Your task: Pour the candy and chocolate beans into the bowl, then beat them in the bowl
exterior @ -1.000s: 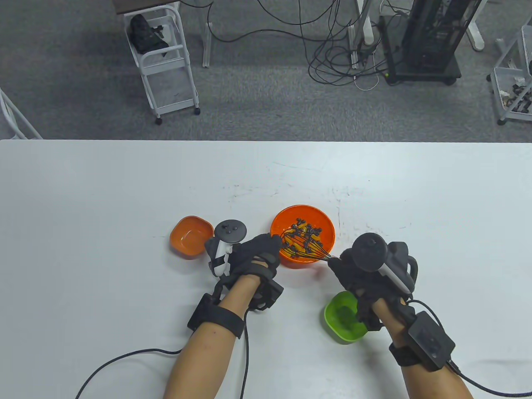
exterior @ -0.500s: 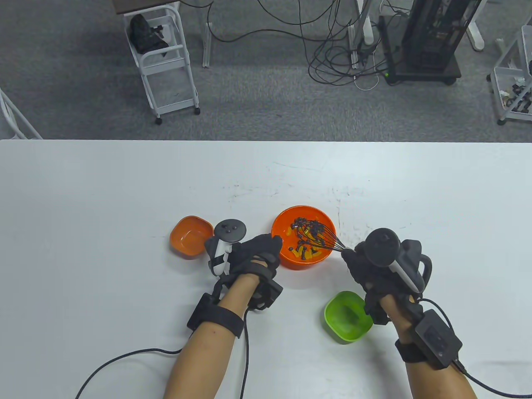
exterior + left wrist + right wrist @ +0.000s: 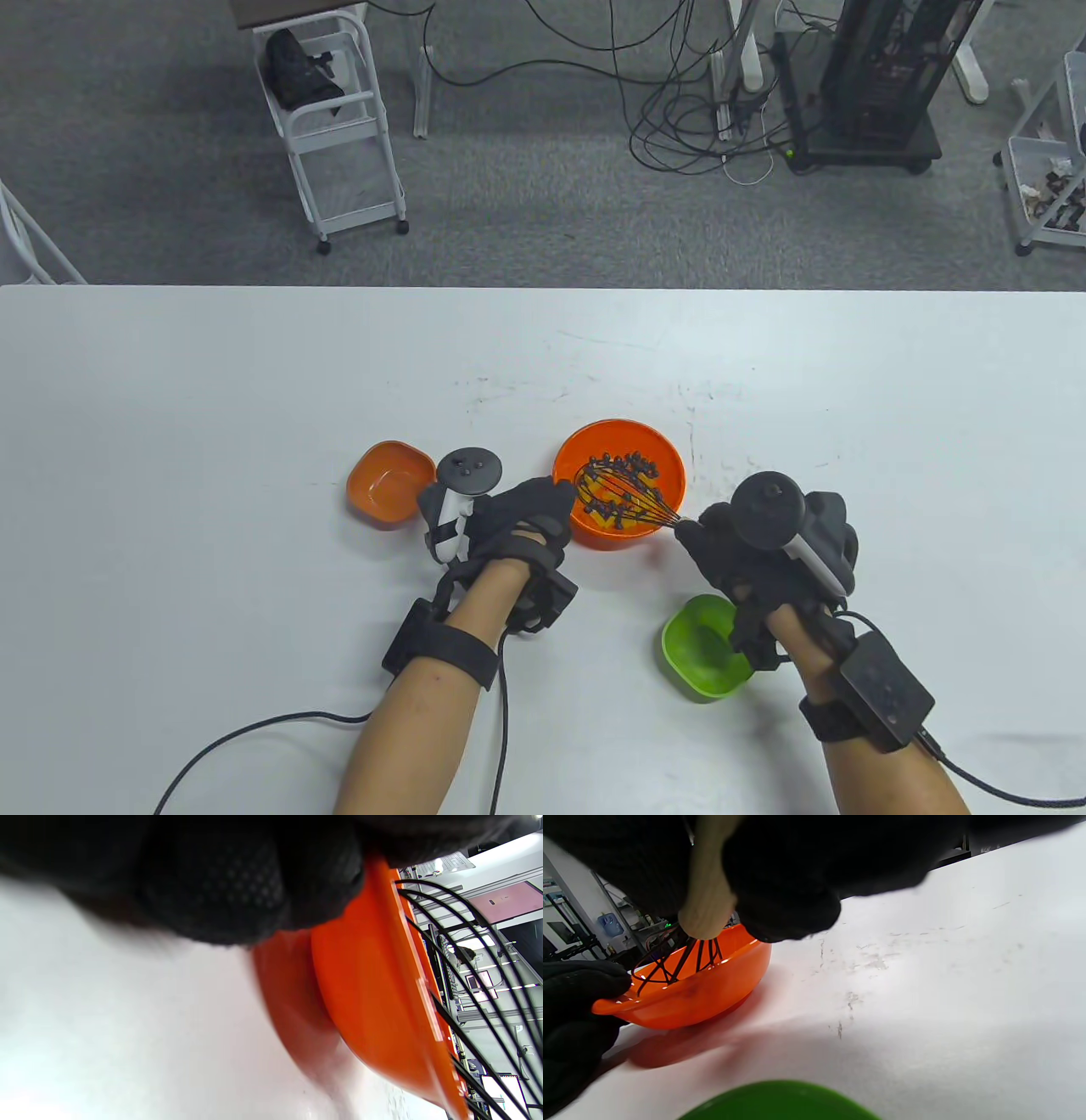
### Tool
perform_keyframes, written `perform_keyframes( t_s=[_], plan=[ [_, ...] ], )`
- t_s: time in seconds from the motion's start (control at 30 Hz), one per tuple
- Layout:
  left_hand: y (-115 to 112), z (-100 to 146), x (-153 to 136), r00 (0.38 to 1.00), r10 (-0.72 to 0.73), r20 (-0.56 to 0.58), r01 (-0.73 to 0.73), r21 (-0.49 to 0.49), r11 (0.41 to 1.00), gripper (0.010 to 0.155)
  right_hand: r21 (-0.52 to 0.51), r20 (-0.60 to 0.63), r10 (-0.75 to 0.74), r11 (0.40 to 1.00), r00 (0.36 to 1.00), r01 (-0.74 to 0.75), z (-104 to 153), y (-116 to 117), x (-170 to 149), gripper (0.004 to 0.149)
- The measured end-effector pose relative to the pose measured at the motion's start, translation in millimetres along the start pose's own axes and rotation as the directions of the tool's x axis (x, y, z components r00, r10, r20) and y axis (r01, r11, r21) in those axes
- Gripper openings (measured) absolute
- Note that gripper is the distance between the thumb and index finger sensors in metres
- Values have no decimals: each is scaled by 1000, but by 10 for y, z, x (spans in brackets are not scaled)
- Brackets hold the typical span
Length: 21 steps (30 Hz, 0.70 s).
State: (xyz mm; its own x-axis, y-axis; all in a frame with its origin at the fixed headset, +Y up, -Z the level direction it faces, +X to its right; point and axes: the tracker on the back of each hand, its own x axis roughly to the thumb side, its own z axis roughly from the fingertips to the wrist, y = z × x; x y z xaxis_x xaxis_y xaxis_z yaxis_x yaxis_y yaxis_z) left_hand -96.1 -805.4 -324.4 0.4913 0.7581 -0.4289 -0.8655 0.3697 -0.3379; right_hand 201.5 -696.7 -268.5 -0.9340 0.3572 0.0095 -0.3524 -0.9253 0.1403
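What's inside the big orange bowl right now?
Inside the big orange bowl are dark chocolate beans, yellow-orange candy and the black wire whisk. The whisk and the beans hide part of the bowl's bottom.

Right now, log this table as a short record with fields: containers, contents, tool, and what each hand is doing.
mixing bowl: round orange plastic bowl, holding dark chocolate beans and yellow candy pieces
tool: black wire whisk with pale wooden handle, wires down inside the bowl
left hand: grips the bowl's near-left rim
right hand: grips the whisk handle
small orange dish: left of the bowl, empty
small green dish: near side, partly under the right wrist, looks empty
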Motion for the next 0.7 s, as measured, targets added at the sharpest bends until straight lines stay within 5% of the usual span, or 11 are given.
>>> perform_keyframes(
  t_s=[0.37,0.7],
  plan=[
    [-8,-1,11,1000,-5,15,5,-13,1000,47,-160,-116,156,972,981,-174,44,-107,40,58],
    [3,-8,-2,1000,10,2,-10,-7,1000,47,-124,-29,21,992,999,-25,-35,165,55,59]
  ],
)
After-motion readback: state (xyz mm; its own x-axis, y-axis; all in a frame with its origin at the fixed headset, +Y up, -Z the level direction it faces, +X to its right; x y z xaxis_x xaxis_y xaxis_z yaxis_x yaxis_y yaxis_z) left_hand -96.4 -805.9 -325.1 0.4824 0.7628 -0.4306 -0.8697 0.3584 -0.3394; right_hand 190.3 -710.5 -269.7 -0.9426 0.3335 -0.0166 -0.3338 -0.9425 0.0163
